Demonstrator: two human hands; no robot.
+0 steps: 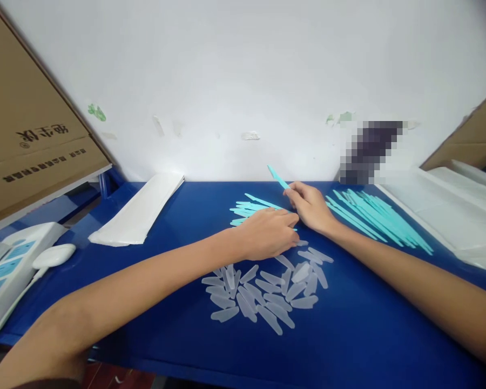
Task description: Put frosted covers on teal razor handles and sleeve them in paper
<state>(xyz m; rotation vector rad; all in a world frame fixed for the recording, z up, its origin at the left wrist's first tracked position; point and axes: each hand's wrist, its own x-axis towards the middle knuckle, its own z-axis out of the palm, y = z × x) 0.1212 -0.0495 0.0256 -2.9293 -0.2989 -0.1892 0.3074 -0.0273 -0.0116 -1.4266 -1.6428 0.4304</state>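
Note:
My right hand [308, 205] pinches a thin turquoise eyebrow razor [277, 176] by its lower part, its tip pointing up and left. Just left of it and nearer me, my left hand [269, 232] is closed with curled fingers; whatever lies in them is hidden. A small pile of turquoise razors [243, 209] lies beside and partly under my left hand. In front of it, many translucent blade covers [271, 292] are scattered loosely. To the right of my right hand, more turquoise razors [380, 219] lie side by side in a heap.
A flat white packet [140, 210] lies at the table's back left. A white power strip [12, 265] with a plugged-in charger [54, 255] sits at the left edge. Clear plastic bags [461, 205] lie at right. Cardboard boxes [36, 108] flank the blue table [178, 329], against a white wall.

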